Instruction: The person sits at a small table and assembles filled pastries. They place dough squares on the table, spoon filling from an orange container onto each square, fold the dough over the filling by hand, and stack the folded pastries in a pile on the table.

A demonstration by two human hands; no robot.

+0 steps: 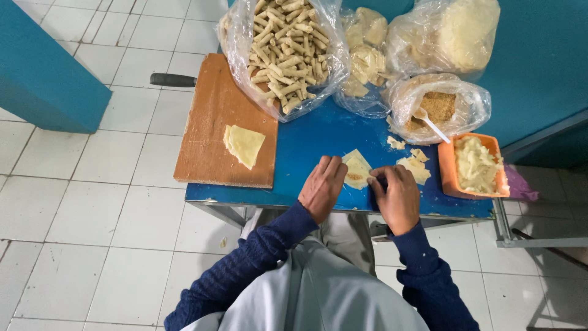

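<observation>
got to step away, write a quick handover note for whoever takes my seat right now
Left hand and right hand both rest on a pastry sheet with brown filling on it, on the blue table; not yet rolled.
More cut sheets lie right of it, one sheet on the wooden board.
Done: bag of finished rolls.
Left: crumb bag with spoon, orange tub.

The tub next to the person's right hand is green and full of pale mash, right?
Not quite. The head view shows the tub is orange, not green. It does hold pale mash and sits on the blue table beside the right hand.
</observation>
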